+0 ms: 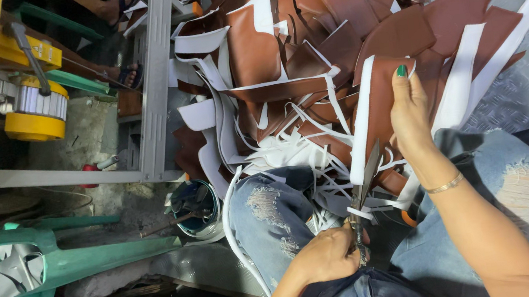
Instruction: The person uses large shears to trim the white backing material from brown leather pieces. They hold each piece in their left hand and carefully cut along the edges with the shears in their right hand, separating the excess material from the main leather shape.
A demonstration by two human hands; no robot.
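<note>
Head view: a brown leather piece with a white edge strip is being held up at about 1 o'clock from the lap by the right hand, its fingers pinched around the piece's right border. Scissors are being gripped in the closed left hand at 6 o'clock, the blades narrowly parted and pointing toward 12 along the white edge of the piece. Both hands are being worked over the knees, clad in torn jeans, with little free room: loose white trimmings are being crowded against the blades and across the lap.

Beyond the piece, from 11 to 2 o'clock, the floor is being covered by a heap of brown and white offcuts, which is blocking any forward reach. At 9 o'clock a grey metal frame is being pressed by the heap's edge, and a small bucket of tools is being kept just beside the left knee. At 10 o'clock a yellow machine part is being seen, well apart. At 8 o'clock a green plastic chair is bounding the left side.
</note>
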